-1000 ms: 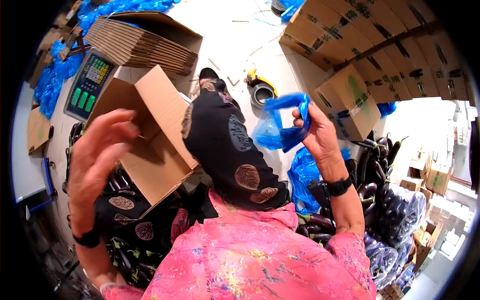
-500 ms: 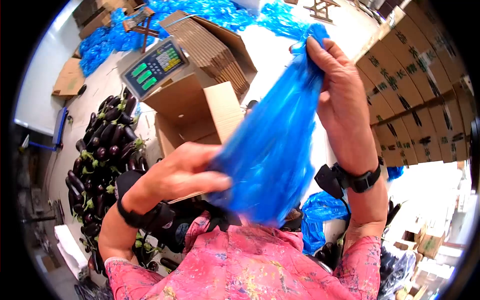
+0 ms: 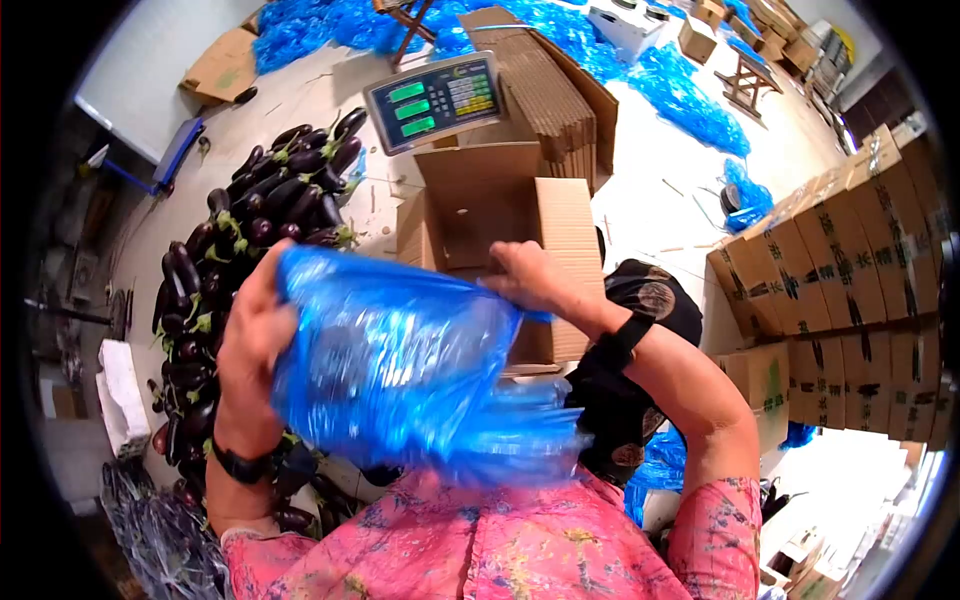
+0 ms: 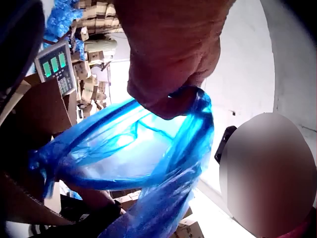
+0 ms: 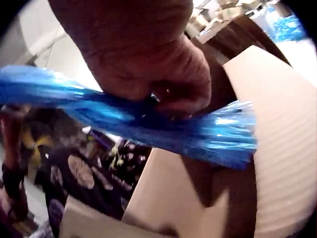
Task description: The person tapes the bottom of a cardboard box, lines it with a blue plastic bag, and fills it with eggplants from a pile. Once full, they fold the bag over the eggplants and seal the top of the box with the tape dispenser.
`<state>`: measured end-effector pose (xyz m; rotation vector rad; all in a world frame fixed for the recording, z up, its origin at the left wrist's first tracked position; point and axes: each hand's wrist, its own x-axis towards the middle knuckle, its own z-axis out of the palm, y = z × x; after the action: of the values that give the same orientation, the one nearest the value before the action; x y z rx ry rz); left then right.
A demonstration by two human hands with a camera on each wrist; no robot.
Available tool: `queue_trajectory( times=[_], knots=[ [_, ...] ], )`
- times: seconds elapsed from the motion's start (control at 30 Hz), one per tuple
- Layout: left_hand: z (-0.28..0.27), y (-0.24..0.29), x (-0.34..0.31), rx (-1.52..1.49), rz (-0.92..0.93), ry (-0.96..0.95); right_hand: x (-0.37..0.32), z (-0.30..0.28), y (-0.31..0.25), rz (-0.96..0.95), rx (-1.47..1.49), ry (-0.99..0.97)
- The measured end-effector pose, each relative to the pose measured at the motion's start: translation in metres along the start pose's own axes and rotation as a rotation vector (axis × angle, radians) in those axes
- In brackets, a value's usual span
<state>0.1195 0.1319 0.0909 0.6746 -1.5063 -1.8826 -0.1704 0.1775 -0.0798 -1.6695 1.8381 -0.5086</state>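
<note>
A blue plastic bag (image 3: 400, 360) is stretched between both hands, above the near side of an open cardboard box (image 3: 570, 225). The left hand (image 3: 255, 350) grips its left edge; in the left wrist view the fingers of the left hand (image 4: 173, 74) curl over the rim of the bag (image 4: 168, 183), whose mouth hangs open. My right hand (image 3: 530, 275) pinches the bag's upper right edge over the box. In the right wrist view the right hand (image 5: 163, 84) has curled fingers round the gathered bag (image 5: 124, 119), beside a flap of the box (image 5: 282, 114).
Eggplants (image 3: 275, 205) are heaped on the floor at left. A scale display (image 3: 432, 100) and folded cardboard (image 3: 560, 100) stand behind the box. Stacked cartons (image 3: 840, 250) fill the right side, and blue plastic (image 3: 690, 100) lies at the back.
The bag has been spread out sideways and lowered. My left hand has moved left and taken hold of its edge; my right hand has come down toward the box. The head view has shifted.
</note>
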Motion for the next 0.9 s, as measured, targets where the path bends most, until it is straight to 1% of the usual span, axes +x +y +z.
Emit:
queue_trajectory(
  times=[0.03, 0.07, 0.1, 0.17, 0.2, 0.23, 0.27, 0.33, 0.37, 0.43, 0.5, 0.53, 0.57, 0.6, 0.63, 0.7, 0.77, 0.8, 0.83, 0.9],
  knots=[
    [-0.008, -0.005, 0.011, 0.009, -0.014, -0.081, -0.008, 0.004, -0.005, -0.047, -0.149, -0.037],
    [-0.005, -0.008, 0.021, -0.055, -0.101, 0.001, -0.011, 0.008, -0.007, -0.061, -0.302, -0.067],
    [-0.009, -0.020, 0.041, -0.181, -0.166, -0.057, -0.021, 0.019, 0.016, -0.383, -0.226, 0.202],
    [-0.013, -0.043, 0.065, -0.214, -0.230, -0.022, -0.022, -0.007, 0.002, -0.264, 0.280, 0.172],
    [-0.015, -0.054, 0.073, -0.232, -0.275, -0.057, -0.023, -0.021, -0.005, -0.211, 0.530, 0.183],
    [-0.017, -0.062, 0.080, -0.250, -0.322, -0.099, -0.023, -0.044, -0.011, -0.141, 0.503, 0.222],
    [-0.018, -0.068, 0.086, -0.241, -0.338, -0.101, -0.023, -0.067, -0.018, -0.070, 0.479, 0.259],
    [-0.017, -0.078, 0.094, -0.225, -0.374, -0.118, -0.034, -0.101, -0.028, -0.091, 0.081, 0.413],
    [-0.017, -0.080, 0.098, -0.233, -0.364, -0.130, -0.044, -0.113, -0.042, -0.066, 0.111, 0.458],
    [-0.018, -0.085, 0.106, -0.240, -0.347, -0.152, -0.055, -0.119, -0.045, -0.029, 0.243, 0.512],
    [-0.025, -0.094, 0.110, -0.256, -0.337, -0.141, -0.064, -0.128, -0.040, 0.018, 0.419, 0.452],
    [-0.026, -0.095, 0.110, -0.260, -0.343, -0.128, -0.071, -0.130, -0.046, 0.096, 0.528, 0.413],
    [-0.026, -0.096, 0.110, -0.262, -0.349, -0.117, -0.073, -0.129, -0.039, 0.136, 0.599, 0.347],
    [-0.020, -0.090, 0.106, -0.308, -0.336, -0.155, -0.075, -0.122, -0.035, 0.192, 0.668, 0.359],
    [-0.019, -0.091, 0.104, -0.313, -0.333, -0.135, -0.079, -0.116, -0.035, 0.246, 0.736, 0.370],
    [-0.020, -0.095, 0.099, -0.328, -0.328, -0.082, -0.087, -0.111, -0.037, 0.220, 0.487, 0.403],
    [-0.017, -0.095, 0.097, -0.344, -0.342, -0.061, -0.098, -0.109, -0.054, 0.107, 0.397, 0.295],
    [-0.015, -0.097, 0.097, -0.368, -0.346, -0.072, -0.100, -0.098, -0.048, 0.085, 0.475, 0.212],
    [-0.011, -0.099, 0.099, -0.392, -0.352, -0.089, -0.097, -0.090, -0.049, -0.040, 0.268, 0.216],
    [0.002, -0.097, 0.099, -0.420, -0.352, -0.111, -0.087, -0.070, -0.046, -0.143, 0.211, 0.211]
  ],
)
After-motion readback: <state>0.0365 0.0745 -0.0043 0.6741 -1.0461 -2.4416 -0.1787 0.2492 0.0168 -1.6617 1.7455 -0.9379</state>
